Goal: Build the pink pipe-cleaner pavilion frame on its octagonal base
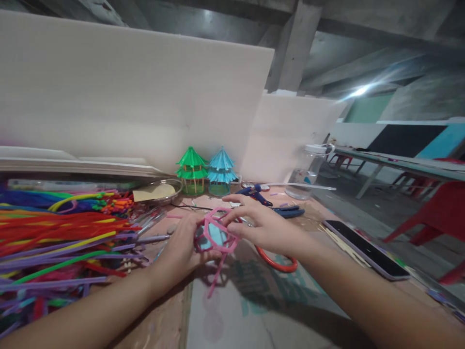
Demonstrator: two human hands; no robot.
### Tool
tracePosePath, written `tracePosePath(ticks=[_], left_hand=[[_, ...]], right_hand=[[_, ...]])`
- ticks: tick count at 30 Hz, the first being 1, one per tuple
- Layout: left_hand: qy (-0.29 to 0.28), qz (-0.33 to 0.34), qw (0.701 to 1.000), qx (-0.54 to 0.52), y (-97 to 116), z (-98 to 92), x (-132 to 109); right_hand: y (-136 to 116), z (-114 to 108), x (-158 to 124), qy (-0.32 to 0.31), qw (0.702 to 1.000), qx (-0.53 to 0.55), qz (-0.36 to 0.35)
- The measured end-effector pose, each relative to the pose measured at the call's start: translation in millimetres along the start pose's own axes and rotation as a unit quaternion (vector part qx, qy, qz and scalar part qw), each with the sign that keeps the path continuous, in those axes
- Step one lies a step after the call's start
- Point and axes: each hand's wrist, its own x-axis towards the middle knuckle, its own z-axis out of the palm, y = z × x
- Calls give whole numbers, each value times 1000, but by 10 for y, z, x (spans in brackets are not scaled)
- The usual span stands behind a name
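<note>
In front of the green toy house (192,170), which looked done, the left hand (183,242) and right hand (260,220) held a pink frame (206,228) that seemed only part made, with open gaps and a stick (217,278) poking out.

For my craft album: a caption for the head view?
Left hand holding a pink frame, right hand touching it; green pavilion and blue pavilion behind.
</note>
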Motion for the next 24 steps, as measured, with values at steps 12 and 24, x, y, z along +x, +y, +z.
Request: tracePosePath(ticks=[12, 24], left_hand=[[-29, 37, 999, 21, -73, -1, -23], [-42, -37, 998, -39, -50, -21, 25]], right_hand=[[87, -16, 2, -27, 998, 50, -30], [119, -114, -28, 91, 994, 7, -66]])
